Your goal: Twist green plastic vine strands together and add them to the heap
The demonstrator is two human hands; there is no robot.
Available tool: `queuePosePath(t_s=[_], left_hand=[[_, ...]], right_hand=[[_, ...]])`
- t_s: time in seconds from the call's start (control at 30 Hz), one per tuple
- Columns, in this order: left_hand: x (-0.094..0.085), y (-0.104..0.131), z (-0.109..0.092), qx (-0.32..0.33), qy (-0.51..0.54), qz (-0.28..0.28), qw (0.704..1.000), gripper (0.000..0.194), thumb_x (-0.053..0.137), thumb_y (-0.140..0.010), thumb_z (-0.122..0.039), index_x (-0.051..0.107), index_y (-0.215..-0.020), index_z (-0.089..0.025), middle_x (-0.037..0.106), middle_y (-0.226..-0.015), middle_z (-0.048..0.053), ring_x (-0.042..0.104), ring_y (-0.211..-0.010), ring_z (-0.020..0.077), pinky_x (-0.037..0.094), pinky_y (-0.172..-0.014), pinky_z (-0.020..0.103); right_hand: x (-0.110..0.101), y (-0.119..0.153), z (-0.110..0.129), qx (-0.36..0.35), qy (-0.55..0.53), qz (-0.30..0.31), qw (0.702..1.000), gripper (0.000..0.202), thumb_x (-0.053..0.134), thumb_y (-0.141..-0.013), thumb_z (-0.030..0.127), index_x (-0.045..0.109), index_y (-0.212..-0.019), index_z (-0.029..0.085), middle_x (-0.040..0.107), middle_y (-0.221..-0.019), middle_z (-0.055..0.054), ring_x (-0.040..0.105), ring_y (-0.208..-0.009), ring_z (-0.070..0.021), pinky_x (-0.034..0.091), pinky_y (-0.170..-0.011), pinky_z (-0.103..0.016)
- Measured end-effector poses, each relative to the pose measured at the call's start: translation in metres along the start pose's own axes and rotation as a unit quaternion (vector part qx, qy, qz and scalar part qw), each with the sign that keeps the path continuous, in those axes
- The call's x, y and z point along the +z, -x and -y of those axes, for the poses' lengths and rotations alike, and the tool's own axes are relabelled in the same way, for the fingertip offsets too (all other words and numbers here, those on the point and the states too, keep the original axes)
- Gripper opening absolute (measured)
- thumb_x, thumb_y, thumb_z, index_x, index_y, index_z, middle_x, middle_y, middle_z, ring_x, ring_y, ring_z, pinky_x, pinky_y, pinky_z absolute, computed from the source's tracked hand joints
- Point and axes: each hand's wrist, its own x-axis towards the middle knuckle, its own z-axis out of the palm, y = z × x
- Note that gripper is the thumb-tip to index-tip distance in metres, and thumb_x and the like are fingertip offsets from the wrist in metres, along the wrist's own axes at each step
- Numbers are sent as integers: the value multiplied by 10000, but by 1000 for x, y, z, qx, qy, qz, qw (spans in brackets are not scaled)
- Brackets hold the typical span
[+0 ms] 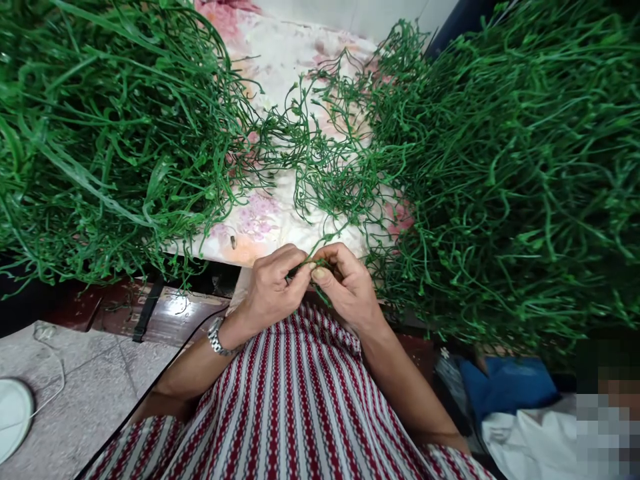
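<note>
My left hand [280,283], with a silver watch [216,337] at its wrist, pinches a thin green artificial plant stem [327,238] between thumb and fingers. Right beside it, my right hand [349,283] grips the same stem, thumb tip close to the left one. The stem's thin branches stick out above and below the fingers; the part inside them is hidden. Just beyond the hands, loose green stems [345,183] lie tangled on a flowered tablecloth [285,57].
A tall heap of green stems [110,133] rises at the left, another heap [520,180] at the right. A small dark bit [233,241] lies near the table edge. Blue cloth [510,387] and white cloth [525,430] are low right; a round white object [14,420] is on the floor, left.
</note>
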Motion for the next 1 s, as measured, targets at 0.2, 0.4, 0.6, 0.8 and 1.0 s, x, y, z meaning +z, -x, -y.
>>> queuePosePath(t_s=[0.2, 0.4, 0.6, 0.8, 1.0], left_hand=[[-2, 3, 4, 25, -35, 31, 999, 164, 491, -792, -112, 454, -642, -169, 400, -596, -30, 388, -552, 86, 319, -538, 225], [-8, 7, 6, 52, -73, 58, 994, 118, 482, -802, -121, 496, -695, -170, 431, -625, -18, 409, -571, 97, 331, -547, 230], [-9, 7, 4, 49, -70, 82, 993, 136, 491, -801, -128, 482, -670, -166, 402, -616, -21, 393, -568, 98, 311, -545, 238], [-10, 1, 2, 32, 22, 128, 991, 244, 478, -826, -153, 380, -603, -174, 372, -583, -34, 377, -562, 89, 296, -540, 221], [-11, -2, 4, -1, 94, 158, 983, 279, 485, -836, -170, 381, -578, -167, 375, -565, -35, 371, -564, 87, 295, -538, 214]], right_hand=[[-2, 1, 0, -3, 57, -19, 998, 118, 556, -826, 288, 552, -854, 173, 567, -750, 5, 535, -679, -106, 433, -632, -216], [-8, 2, 11, -70, 242, -2, 968, 106, 514, -843, 208, 601, -891, 171, 610, -800, -33, 561, -727, -138, 432, -689, -259], [-10, 2, 8, -116, 249, 6, 962, 88, 505, -857, 206, 584, -882, 176, 568, -780, -24, 543, -748, -138, 434, -695, -256], [-9, 5, 8, -152, 256, 14, 955, 72, 459, -884, 208, 525, -897, 181, 571, -810, -37, 539, -764, -143, 433, -698, -265], [-10, 6, 12, -144, 306, 24, 941, 114, 452, -888, 235, 545, -880, 169, 597, -788, -53, 536, -734, -154, 419, -683, -280]])
